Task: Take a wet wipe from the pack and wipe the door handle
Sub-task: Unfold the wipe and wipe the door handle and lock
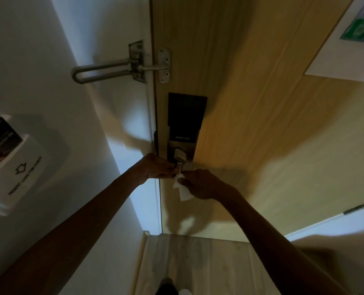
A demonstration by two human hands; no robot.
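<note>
A black and silver smart lock plate (185, 120) sits on the wooden door (262, 124). The metal door handle (180, 166) sticks out below it, mostly covered by my hands. My left hand (155, 169) grips the handle's left side with its fingers closed. My right hand (200, 184) pinches a white wet wipe (183, 188) against the handle's right side, and the wipe's loose end hangs down. No wipe pack is in view.
A metal swing-bar door guard (121, 68) spans the door frame above the lock. A white key-card holder (17, 162) with a dark card in it is on the left wall. A notice (347, 39) hangs on the door at upper right. Wood floor (198, 262) lies below.
</note>
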